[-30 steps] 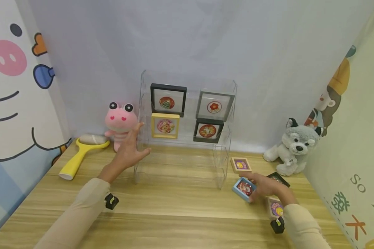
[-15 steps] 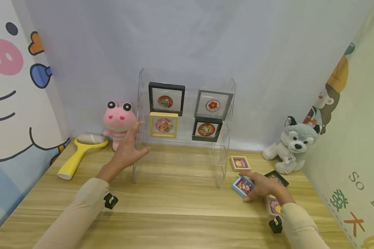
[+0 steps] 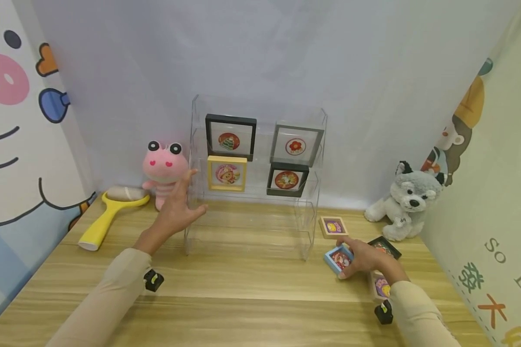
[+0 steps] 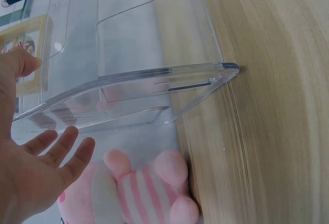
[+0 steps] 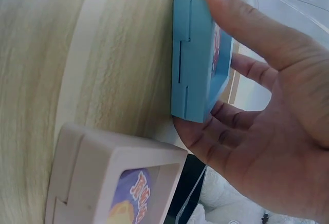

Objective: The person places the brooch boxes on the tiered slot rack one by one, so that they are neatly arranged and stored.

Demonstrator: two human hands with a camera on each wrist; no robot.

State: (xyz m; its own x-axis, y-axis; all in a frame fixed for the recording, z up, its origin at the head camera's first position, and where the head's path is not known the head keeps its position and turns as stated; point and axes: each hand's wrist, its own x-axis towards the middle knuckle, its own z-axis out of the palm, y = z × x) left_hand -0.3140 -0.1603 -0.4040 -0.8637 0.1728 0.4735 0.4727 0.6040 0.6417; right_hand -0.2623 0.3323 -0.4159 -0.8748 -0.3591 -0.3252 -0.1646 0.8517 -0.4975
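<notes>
My left hand (image 3: pixel 175 209), fingers spread, is at the left side of a clear acrylic display rack (image 4: pixel 169 71). The rack carries a black frame (image 3: pixel 231 116) with a tree picture, a grey frame (image 3: pixel 297 127) with a flower, a yellow frame (image 3: pixel 227 189) and a smaller black frame (image 3: pixel 287 193). On the table at right, my right hand (image 3: pixel 364 258) pinches a small blue picture frame (image 5: pixel 193 70) between thumb and fingers. A beige frame (image 3: pixel 333 226) lies behind it; another beige frame (image 5: pixel 103 167) and a dark frame (image 3: pixel 384 246) are beside the hand.
A pink plush toy (image 3: pixel 165 166) stands left of the rack, close to my left hand. A yellow-handled lint roller (image 3: pixel 106 219) lies farther left. At the right back sits a grey plush dog (image 3: pixel 410 202). Printed cloths hang at both sides of the wooden table (image 3: pixel 243 299).
My right thumb and fingers have closed in on the blue frame, which has turned slightly. The left hand stays by the rack. The head view has shifted a little.
</notes>
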